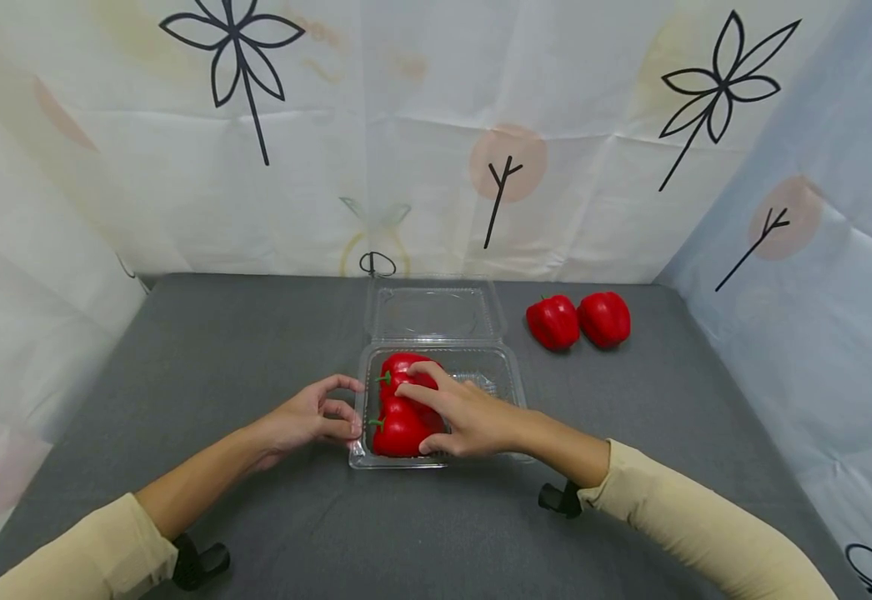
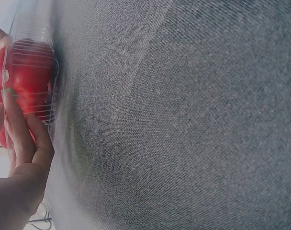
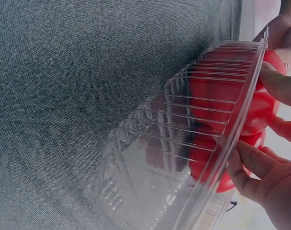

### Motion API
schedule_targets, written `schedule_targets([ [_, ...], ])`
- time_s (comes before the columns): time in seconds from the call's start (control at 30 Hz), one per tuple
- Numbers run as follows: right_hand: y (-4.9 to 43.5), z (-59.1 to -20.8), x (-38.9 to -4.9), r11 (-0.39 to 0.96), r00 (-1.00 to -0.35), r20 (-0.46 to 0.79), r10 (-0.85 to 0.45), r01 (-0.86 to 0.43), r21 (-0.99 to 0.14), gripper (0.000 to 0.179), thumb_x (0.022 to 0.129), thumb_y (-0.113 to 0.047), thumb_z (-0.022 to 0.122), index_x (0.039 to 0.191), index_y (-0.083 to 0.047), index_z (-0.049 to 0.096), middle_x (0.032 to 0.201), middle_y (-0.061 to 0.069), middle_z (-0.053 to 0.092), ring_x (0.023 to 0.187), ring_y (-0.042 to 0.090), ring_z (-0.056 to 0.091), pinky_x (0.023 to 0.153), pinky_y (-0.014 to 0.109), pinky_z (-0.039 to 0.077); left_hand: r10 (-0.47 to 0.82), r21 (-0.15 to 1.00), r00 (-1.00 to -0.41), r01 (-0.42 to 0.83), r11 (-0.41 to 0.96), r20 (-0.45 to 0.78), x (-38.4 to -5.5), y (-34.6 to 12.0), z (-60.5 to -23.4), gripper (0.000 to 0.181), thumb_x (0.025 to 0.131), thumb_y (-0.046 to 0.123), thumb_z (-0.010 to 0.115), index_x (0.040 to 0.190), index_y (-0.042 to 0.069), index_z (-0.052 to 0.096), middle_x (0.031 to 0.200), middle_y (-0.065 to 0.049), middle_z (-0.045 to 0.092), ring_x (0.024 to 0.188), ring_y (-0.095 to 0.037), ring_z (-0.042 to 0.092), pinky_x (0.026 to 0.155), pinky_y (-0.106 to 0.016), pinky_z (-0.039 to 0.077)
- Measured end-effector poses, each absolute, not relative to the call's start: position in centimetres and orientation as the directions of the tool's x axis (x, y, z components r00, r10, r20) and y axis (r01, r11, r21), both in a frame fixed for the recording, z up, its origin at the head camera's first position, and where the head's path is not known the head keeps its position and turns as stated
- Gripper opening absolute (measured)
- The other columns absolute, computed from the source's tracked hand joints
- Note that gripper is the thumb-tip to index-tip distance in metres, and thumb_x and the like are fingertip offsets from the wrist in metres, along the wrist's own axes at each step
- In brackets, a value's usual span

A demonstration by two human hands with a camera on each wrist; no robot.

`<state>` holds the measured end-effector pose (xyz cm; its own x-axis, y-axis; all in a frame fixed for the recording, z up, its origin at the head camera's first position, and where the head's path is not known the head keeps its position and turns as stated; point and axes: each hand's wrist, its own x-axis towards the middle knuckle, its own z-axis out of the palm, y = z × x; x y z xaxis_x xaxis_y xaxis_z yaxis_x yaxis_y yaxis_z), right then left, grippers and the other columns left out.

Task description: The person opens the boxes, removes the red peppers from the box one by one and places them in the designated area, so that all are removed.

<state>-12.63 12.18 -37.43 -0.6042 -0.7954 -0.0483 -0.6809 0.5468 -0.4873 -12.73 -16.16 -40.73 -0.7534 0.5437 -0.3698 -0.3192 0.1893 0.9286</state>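
A clear plastic clamshell box (image 1: 514, 392) lies on the grey cloth with two red bell peppers in its left half, one behind the other. My right hand (image 1: 473, 417) reaches over the box's right side. Its thumb and index finger are around the near pepper (image 1: 398, 433); another finger rests on the far pepper (image 1: 402, 364). Both green stems point left. At the left rim is my left hand (image 1: 312, 417), loosely bent, its fingertips touching the box. Through the ribbed wall in the left wrist view, a pepper (image 2: 33, 72) shows beside those fingers.
The clear lid (image 1: 432, 312) is folded back behind the box. Two more red bell peppers, a left one (image 1: 553, 322) and a right one (image 1: 604, 319), stand side by side at the back right. Printed cloth walls (image 1: 436, 167) border the grey table surface (image 1: 271, 333).
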Motion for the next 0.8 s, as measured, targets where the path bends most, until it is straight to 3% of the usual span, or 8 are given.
schedule_targets([
  [0.57,12.7,-36.9,-13.0,0.516,-0.601,-0.076,-0.796,-0.607,-0.603,0.067,0.088,-0.020,0.077,0.146,-0.011,0.045,0.153,0.011,0.028,0.108,0.023,0.054,0.084,0.032,0.054,0.548,0.936,-0.759,-0.302,0.182,-0.352,-12.8,-16.1,-40.9,0.062,0.091,0.007,0.071,0.138,-0.001,0.033,0.093,-0.012,0.069,0.083,-0.024,0.067,0.083,-0.036,0.057],
  [0.8,13.2,-36.8,-14.1,0.477,-0.589,-0.085,-0.804,-0.552,-0.684,0.064,0.088,-0.018,0.076,0.144,-0.007,0.047,0.149,0.009,0.033,0.114,0.021,0.054,0.092,0.035,0.053,0.550,0.935,-0.757,-0.302,0.185,-0.353,-12.8,-16.1,-40.7,0.063,0.090,0.007,0.072,0.139,-0.001,0.033,0.093,-0.012,0.069,0.083,-0.023,0.066,0.083,-0.036,0.057],
])
